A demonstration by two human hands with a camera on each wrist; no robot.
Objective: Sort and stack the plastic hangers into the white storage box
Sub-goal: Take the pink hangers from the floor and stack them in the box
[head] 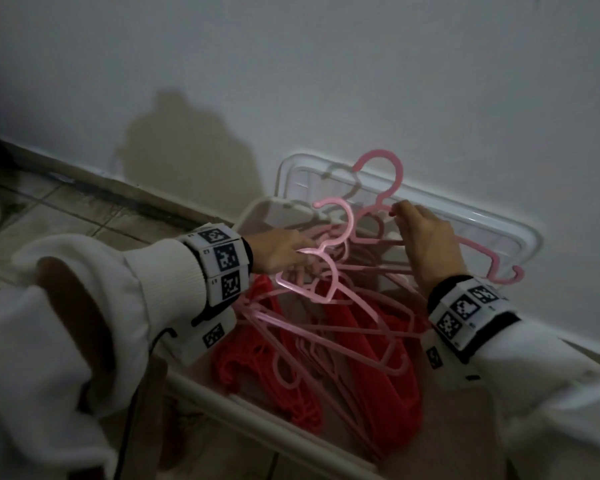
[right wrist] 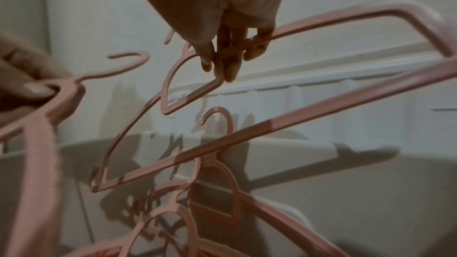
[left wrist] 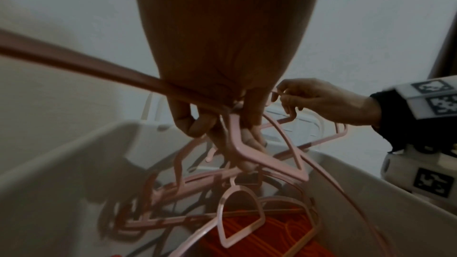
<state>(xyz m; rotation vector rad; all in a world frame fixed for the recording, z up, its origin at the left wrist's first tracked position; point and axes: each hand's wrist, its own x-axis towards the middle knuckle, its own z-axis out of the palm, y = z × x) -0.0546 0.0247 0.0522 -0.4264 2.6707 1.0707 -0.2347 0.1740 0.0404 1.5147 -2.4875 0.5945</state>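
The white storage box (head: pixel 257 416) stands on the floor against the wall. Red hangers (head: pixel 371 386) lie on its bottom, with a loose tangle of light pink hangers (head: pixel 350 220) above them. My left hand (head: pixel 303 261) grips light pink hangers at their necks, fingers curled round them (left wrist: pixel 222 138). My right hand (head: pixel 400 211) pinches a darker pink hanger (head: pixel 399 169) just below its hook and holds it over the box's far side. In the right wrist view its fingertips (right wrist: pixel 227 60) close on that hanger's thin frame (right wrist: pixel 321 114).
A clear white lid (head: pixel 499 233) leans on the wall behind the box. The white wall (head: pixel 361 81) is close behind. Tiled floor (head: pixel 66 209) extends to the left. A black cable (head: pixel 132 410) hangs under my left sleeve.
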